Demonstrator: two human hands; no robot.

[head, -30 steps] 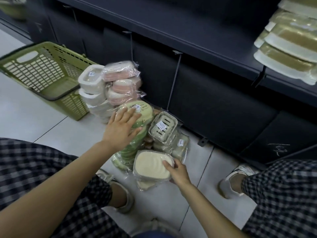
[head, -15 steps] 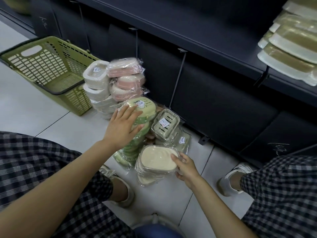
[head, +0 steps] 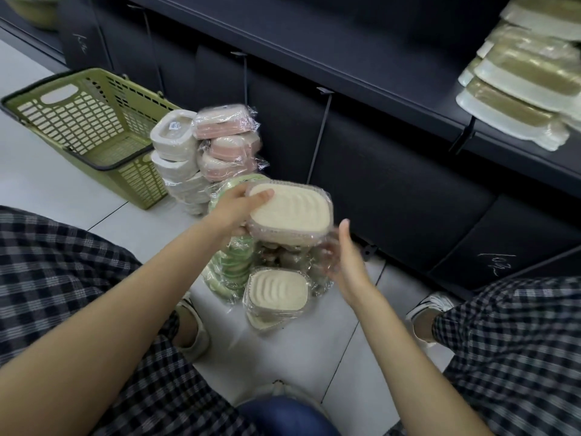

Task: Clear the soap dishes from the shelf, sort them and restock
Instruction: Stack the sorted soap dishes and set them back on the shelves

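My left hand grips a plastic-wrapped cream soap dish by its left end, thumb on top, and holds it in the air above the piles on the floor. Just off the dish's right end is my right hand, blurred, with its thumb up and its fingers loose below the wrap. Under the lifted dish, more cream soap dishes lie on the floor beside a leaning stack of green dishes. Pink dishes and white dishes are stacked behind them.
A green shopping basket lies tilted on the floor at the left. The dark shelf unit runs across the back, with cream and gold dishes on its board at the upper right. My knees and shoes flank the piles.
The cream dish has risen from the floor pile to mid-air. My left hand left the green stack and took hold of the dish. My right hand has come off its right edge.
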